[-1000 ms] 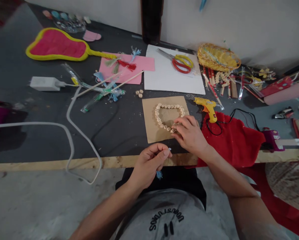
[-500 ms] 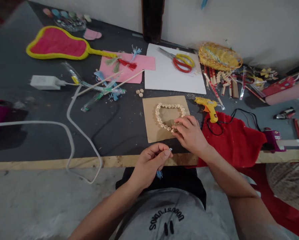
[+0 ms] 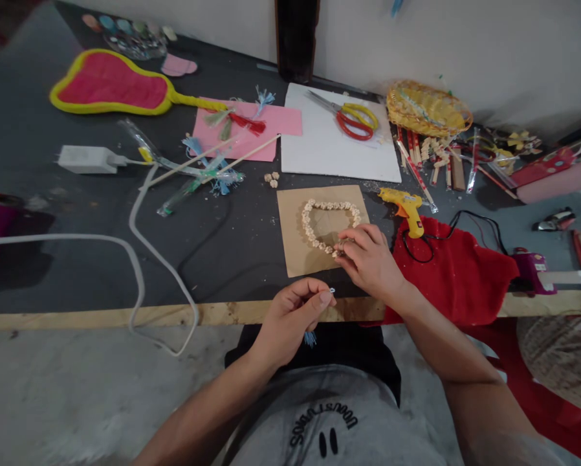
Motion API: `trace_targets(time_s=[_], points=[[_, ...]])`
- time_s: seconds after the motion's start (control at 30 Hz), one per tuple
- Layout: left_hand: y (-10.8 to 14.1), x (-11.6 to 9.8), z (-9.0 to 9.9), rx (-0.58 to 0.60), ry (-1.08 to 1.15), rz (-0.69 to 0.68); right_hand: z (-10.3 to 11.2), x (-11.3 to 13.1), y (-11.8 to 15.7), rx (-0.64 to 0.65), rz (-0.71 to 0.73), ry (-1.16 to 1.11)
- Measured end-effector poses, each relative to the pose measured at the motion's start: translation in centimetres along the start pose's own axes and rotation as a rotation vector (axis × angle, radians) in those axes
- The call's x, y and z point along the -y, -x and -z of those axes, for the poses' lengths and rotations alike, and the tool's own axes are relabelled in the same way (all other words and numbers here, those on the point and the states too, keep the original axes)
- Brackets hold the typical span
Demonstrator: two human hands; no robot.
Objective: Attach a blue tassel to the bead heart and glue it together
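Note:
Near the table's front edge my left hand (image 3: 297, 310) pinches a blue tassel (image 3: 310, 338); its small loop pokes out at the fingertips and its fringe hangs below the hand. My right hand (image 3: 368, 259) has its fingers closed on the lower right of a ring of small beige flower-like beads (image 3: 308, 223). That ring lies in a rounded outline on a square of brown cardboard (image 3: 293, 259). The part of it under my right fingers is hidden.
A yellow glue gun (image 3: 407, 208) lies right of the cardboard by a red cloth (image 3: 450, 272). Scissors (image 3: 353, 122) rest on a white board (image 3: 319, 158). A wicker basket (image 3: 429, 110) stands behind; a white cable (image 3: 138, 259) loops over the front edge at left.

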State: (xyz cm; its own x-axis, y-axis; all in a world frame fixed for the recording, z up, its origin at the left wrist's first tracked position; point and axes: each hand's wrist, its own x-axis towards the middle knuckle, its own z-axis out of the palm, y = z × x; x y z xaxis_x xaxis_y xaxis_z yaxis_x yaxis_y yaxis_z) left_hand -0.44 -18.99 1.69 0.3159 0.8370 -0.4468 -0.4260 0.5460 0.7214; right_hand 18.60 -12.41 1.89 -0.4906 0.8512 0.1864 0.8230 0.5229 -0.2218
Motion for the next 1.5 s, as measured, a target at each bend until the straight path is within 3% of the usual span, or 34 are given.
trace_targets(time_s=[0.7,0.87,1.03,1.13,1.27,1.5], points=[[0.0,0.2,0.1,-0.004,-0.009,0.007,0.0,-0.3,-0.1,-0.009,-0.017,-0.084],[-0.1,-0.1,-0.4,-0.031,-0.009,0.002,0.9,-0.3,0.2,-0.121,-0.135,-0.507],[-0.8,-0.8,-1.8,-0.024,0.045,-0.019,1.7,1.1,1.0,-0.121,-0.472,-1.315],[-1.3,-1.0,-2.7,0.008,0.075,-0.057,1.7,2.1,1.3,-0.121,-0.631,-1.620],[-1.9,-0.9,-3.6,0.050,0.145,-0.063,1.4,2.8,1.7,-0.085,-0.732,-1.772],[-2.0,-0.9,-4.0,0.033,0.138,-0.035,0.9,3.0,2.5,-0.097,-0.775,-1.807]])
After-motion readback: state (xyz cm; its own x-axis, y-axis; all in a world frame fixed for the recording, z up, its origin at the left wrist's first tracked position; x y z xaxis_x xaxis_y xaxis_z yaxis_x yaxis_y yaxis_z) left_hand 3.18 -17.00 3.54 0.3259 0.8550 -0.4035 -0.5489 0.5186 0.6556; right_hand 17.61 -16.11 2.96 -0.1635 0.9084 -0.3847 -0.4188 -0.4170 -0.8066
